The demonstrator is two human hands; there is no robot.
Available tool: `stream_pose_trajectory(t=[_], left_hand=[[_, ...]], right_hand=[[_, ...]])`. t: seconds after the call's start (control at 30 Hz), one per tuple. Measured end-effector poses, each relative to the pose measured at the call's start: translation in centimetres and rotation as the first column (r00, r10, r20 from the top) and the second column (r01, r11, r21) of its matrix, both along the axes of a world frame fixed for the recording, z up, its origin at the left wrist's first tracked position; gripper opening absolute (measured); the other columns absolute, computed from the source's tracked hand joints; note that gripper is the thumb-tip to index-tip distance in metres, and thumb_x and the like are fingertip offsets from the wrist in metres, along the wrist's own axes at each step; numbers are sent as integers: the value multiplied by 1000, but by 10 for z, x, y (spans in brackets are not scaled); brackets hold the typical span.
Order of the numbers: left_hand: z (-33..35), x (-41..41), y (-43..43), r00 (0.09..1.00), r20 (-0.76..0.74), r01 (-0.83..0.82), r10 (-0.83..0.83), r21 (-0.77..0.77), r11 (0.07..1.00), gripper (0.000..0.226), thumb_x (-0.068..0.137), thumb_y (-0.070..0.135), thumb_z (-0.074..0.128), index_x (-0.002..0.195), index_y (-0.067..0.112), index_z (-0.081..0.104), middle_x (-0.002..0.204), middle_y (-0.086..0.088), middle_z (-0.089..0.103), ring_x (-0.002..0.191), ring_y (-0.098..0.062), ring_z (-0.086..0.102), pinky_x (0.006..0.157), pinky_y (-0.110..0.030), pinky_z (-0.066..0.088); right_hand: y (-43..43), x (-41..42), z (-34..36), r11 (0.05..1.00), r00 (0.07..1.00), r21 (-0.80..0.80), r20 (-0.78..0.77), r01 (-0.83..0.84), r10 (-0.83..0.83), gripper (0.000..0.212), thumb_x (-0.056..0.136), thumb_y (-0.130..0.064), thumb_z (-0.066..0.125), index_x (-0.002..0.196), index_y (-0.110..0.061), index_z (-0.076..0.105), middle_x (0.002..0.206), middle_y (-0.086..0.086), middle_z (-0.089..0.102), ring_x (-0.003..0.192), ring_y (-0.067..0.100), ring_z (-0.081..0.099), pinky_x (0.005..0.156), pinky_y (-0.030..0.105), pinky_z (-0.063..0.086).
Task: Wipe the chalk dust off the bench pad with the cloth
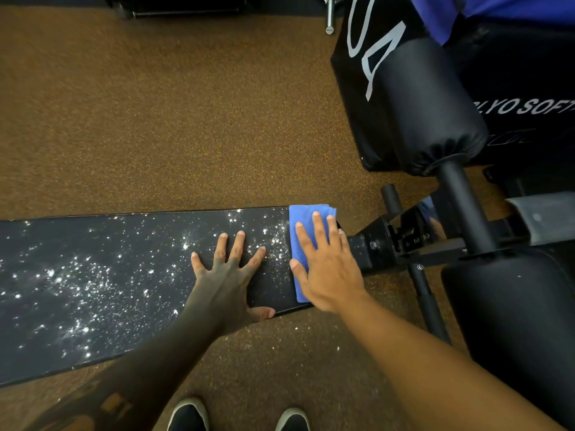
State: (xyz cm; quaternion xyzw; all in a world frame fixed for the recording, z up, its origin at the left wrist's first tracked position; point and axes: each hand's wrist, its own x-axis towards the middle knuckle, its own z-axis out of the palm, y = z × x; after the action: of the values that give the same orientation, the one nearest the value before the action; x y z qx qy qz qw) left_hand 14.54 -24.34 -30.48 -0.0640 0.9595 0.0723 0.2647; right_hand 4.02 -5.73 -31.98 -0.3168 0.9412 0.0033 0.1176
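Your right hand [323,269] lay flat, fingers spread, pressing the folded blue cloth [303,241] onto the bench pad's [109,275] right end; your left hand [228,275], also splayed, rested beside it amid chalk dust [77,284].

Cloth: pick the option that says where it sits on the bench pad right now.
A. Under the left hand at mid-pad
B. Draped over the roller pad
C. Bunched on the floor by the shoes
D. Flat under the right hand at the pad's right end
D: the blue cloth lies flat on the pad at its right end, pressed under the right hand, while the left hand rests bare on the pad.
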Motion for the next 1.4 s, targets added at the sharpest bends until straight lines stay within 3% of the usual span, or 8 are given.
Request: stream_pose_trajectory(t=[0.3,0.5,0.63,0.77,0.8,0.93,1.1,1.4], left_hand=[[0,6,-11,999,21,-51,51,17,999,127,57,98,45,150,42,-20,160,-3,-34,147,-36,-28,110,-78,6],[0,7,-12,999,4,-50,50,0,999,128,57,99,41,151,38,-20,160,-4,-34,148,-35,-28,111,-77,7],[-2,9,-13,999,4,-54,54,-7,999,133,53,101,40,151,36,-22,160,-5,-33,148,-36,-27,111,-78,6],[-3,11,-15,996,2,-86,86,-28,996,136,52,102,39,152,33,-21,160,-6,-33,147,-36,-28,110,-78,5],[-3,11,-15,996,7,-90,90,-24,996,136,52,102,40,152,32,-21,160,-6,-34,147,-36,-29,109,-78,5],[-5,11,-16,996,2,-91,91,-16,996,137,51,102,41,152,34,-21,160,-5,-33,147,-36,-28,109,-79,5],[-6,13,-19,997,-17,-75,74,-23,997,135,50,102,40,153,35,-17,161,-5,-31,149,-35,-25,110,-77,7],[-7,14,-23,998,-34,-58,57,-30,998,135,50,103,39,153,36,-17,161,-4,-32,149,-34,-26,110,-77,5]], right_hand=[[-47,-28,-13,976,976,3,18,217,-217,66,95,-41,26,150,-22,-4,159,14,-7,143,41,-9,117,54,5],[-30,-17,-7,982,982,24,-11,-189,189,66,95,-40,30,151,-20,2,160,10,-3,145,35,-5,116,52,14],[-44,-27,-10,997,997,9,15,75,-75,64,97,-41,23,151,-19,-3,160,10,-8,145,33,-11,117,52,7],[-39,-10,-15,965,965,4,-26,-261,261,64,94,-43,20,151,-20,1,160,8,-2,146,31,-6,117,52,13],[-37,-17,-13,964,964,-7,-12,-266,266,63,94,-43,19,151,-21,1,160,7,-2,146,30,-7,117,51,14],[-52,-26,-9,998,997,-2,42,67,-67,61,98,-43,18,151,-21,-3,160,9,-9,145,31,-13,118,50,4],[-46,-2,-4,961,961,-8,8,-275,275,63,93,-47,8,151,-23,1,160,8,-3,146,31,-7,117,51,11],[-49,0,-12,981,984,-67,3,-180,180,61,95,-39,9,151,-15,3,161,3,-5,146,20,-11,119,46,4]])
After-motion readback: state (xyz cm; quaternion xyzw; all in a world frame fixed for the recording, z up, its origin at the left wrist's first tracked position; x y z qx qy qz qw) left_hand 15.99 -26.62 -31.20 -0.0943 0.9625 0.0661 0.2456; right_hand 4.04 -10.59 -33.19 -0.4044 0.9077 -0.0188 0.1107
